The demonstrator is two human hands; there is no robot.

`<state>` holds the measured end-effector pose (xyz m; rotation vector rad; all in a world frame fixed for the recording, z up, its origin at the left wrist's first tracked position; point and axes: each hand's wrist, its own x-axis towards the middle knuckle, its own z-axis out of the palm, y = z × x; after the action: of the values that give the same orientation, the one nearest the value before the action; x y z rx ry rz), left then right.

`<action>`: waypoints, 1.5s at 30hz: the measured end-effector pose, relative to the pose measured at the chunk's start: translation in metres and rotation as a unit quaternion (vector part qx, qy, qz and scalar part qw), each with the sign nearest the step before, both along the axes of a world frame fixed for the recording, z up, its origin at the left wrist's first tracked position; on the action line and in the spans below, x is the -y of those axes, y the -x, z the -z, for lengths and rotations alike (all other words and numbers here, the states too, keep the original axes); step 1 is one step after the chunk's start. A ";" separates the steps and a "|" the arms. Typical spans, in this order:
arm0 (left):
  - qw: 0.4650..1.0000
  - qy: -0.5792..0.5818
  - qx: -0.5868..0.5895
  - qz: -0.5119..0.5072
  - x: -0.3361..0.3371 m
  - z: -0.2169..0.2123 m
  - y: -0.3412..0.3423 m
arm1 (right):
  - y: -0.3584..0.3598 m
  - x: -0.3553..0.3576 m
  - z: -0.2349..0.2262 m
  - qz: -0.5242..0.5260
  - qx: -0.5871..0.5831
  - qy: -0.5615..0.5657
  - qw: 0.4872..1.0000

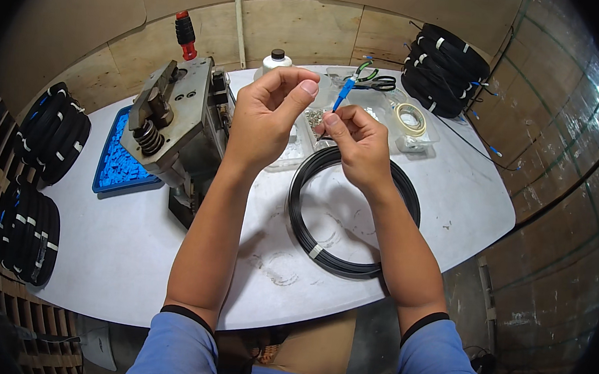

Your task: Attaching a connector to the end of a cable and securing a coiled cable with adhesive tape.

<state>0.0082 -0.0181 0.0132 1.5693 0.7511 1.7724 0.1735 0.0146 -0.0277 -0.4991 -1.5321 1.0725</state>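
My right hand [363, 143] pinches a thin black cable just below its blue connector [346, 91], which points up and slightly right. To its left, my left hand [268, 118] is raised with thumb and index finger brought together and the other fingers curled. Whatever lies between those fingertips, if anything, is too small to make out. Below my right hand, a coil of black cable [301, 228] rests on the white table [271, 283], bound with a white tie. My right forearm crosses over part of it.
A metal hand press [187, 101] stands left, beside a blue tray [106, 187] of small blue parts. Clear bins, tape [410, 118], green-handled pliers [365, 71] and a white bottle [277, 60] sit at the back. Black cable coils are stacked back right [444, 68] and far left [52, 132].
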 end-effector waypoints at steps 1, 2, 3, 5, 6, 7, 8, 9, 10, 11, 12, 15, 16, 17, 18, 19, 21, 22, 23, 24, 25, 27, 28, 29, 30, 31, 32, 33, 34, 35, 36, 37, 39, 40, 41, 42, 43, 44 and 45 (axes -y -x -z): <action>1.000 -0.001 0.002 0.004 -0.001 -0.001 0.000 | -0.002 -0.001 -0.003 0.004 0.002 -0.001 1.000; 1.000 -0.005 -0.003 -0.001 0.000 -0.001 0.002 | -0.002 -0.001 -0.006 0.007 -0.002 0.018 1.000; 1.000 -0.009 -0.009 -0.005 0.000 -0.002 0.003 | -0.003 -0.001 -0.008 0.010 -0.006 0.036 0.999; 1.000 -0.010 0.000 0.002 0.001 -0.005 0.003 | -0.006 0.005 -0.011 0.008 0.010 0.037 0.999; 1.000 -0.014 0.006 0.007 0.003 -0.008 0.003 | -0.009 0.011 -0.011 0.009 0.017 0.079 0.997; 1.000 -0.014 0.007 0.009 0.005 -0.009 0.002 | -0.013 0.018 -0.010 0.010 0.023 0.121 0.992; 1.000 -0.011 0.001 0.015 0.005 -0.010 -0.002 | -0.021 0.020 -0.001 -0.004 0.022 0.163 0.986; 1.000 -0.010 -0.005 0.018 0.006 -0.010 -0.003 | -0.025 0.028 0.006 -0.002 0.023 0.162 0.987; 0.999 -0.019 -0.007 0.028 0.006 -0.009 -0.003 | -0.028 0.038 0.013 -0.015 0.016 0.207 0.978; 0.999 -0.021 -0.006 0.031 0.005 -0.007 -0.005 | -0.031 0.048 0.018 -0.026 0.010 0.252 0.967; 0.997 -0.030 -0.069 0.003 0.002 -0.002 -0.008 | -0.034 0.057 0.023 -0.016 0.028 0.285 0.958; 0.974 -0.001 -0.223 -0.045 0.001 0.013 -0.016 | -0.040 0.077 0.039 -0.031 0.024 0.347 0.937; 0.953 0.025 -0.290 -0.085 -0.003 0.025 -0.016 | -0.038 0.082 0.043 -0.023 0.023 0.371 0.928; 0.927 0.051 -0.352 -0.122 -0.009 0.042 -0.017 | -0.040 0.085 0.048 -0.017 0.032 0.372 0.928; 0.928 0.053 -0.350 -0.117 -0.010 0.057 -0.017 | -0.040 0.089 0.050 -0.001 0.040 0.362 0.931; 0.898 0.121 -0.402 -0.136 -0.010 0.072 -0.017 | -0.040 0.093 0.053 0.014 0.048 0.352 0.935; 0.860 0.189 -0.451 -0.144 -0.010 0.100 -0.017 | -0.046 0.097 0.063 0.041 0.080 0.329 0.940; 0.853 0.171 -0.464 -0.165 -0.011 0.111 -0.016 | -0.048 0.098 0.068 0.060 0.111 0.301 0.945; 0.846 0.152 -0.478 -0.184 -0.008 0.114 -0.017 | -0.051 0.099 0.073 0.065 0.109 0.306 0.943; 0.840 0.156 -0.481 -0.196 -0.006 0.116 -0.019 | -0.055 0.101 0.077 0.102 0.208 0.233 0.945; 0.840 0.157 -0.484 -0.190 -0.006 0.117 -0.021 | -0.059 0.102 0.082 0.136 0.304 0.156 0.930; 0.830 0.200 -0.489 -0.179 -0.006 0.118 -0.017 | -0.050 0.111 0.077 0.138 0.295 0.099 0.940; 0.840 0.201 -0.468 -0.186 -0.003 0.121 -0.015 | -0.046 0.116 0.074 0.148 0.311 0.090 0.935; 0.841 0.199 -0.471 -0.179 0.001 0.118 -0.020 | -0.046 0.118 0.073 0.164 0.327 0.081 0.927; 0.843 0.221 -0.458 -0.176 0.004 0.115 -0.025 | -0.047 0.118 0.077 0.170 0.326 0.085 0.926; 0.845 0.242 -0.446 -0.172 0.007 0.113 -0.030 | -0.047 0.117 0.081 0.168 0.321 0.063 0.930; 0.844 0.224 -0.451 -0.185 0.009 0.112 -0.030 | -0.043 0.122 0.078 0.163 0.315 0.036 0.934; 0.844 0.221 -0.453 -0.182 0.010 0.111 -0.030 | -0.041 0.126 0.075 0.166 0.313 0.036 0.934; 0.841 0.214 -0.462 -0.183 0.012 0.109 -0.029 | -0.039 0.130 0.071 0.164 0.305 0.061 0.936; 0.837 0.209 -0.472 -0.185 0.011 0.109 -0.028 | -0.036 0.132 0.068 0.160 0.298 0.086 0.937; 0.830 0.215 -0.475 -0.196 0.010 0.108 -0.027 | -0.033 0.134 0.069 0.164 0.292 0.070 0.940; 0.831 0.214 -0.475 -0.195 0.009 0.108 -0.025 | -0.032 0.136 0.069 0.165 0.292 0.069 0.939; 0.823 0.223 -0.481 -0.205 0.007 0.106 -0.023 | -0.032 0.139 0.072 0.178 0.292 0.054 0.938; 0.829 0.218 -0.470 -0.211 0.004 0.109 -0.020 | -0.034 0.139 0.073 0.180 0.293 0.054 0.938; 0.829 0.219 -0.471 -0.209 0.004 0.109 -0.019 | -0.036 0.141 0.074 0.211 0.345 0.020 0.914; 0.828 0.227 -0.468 -0.211 0.005 0.109 -0.017 | -0.038 0.142 0.076 0.240 0.396 -0.015 0.886; 0.826 0.236 -0.464 -0.214 0.005 0.109 -0.015 | -0.040 0.143 0.077 0.239 0.396 -0.013 0.887; 0.826 0.238 -0.465 -0.215 0.006 0.110 -0.013 | -0.043 0.142 0.076 0.305 0.414 -0.076 0.854; 0.826 0.239 -0.464 -0.213 0.006 0.109 -0.014 | -0.050 0.141 0.074 0.371 0.429 -0.137 0.812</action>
<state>0.0224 -0.0243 -0.0960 1.9412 1.9587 0.8146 0.2235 -0.1267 -0.1016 -1.3592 -1.9322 -0.0519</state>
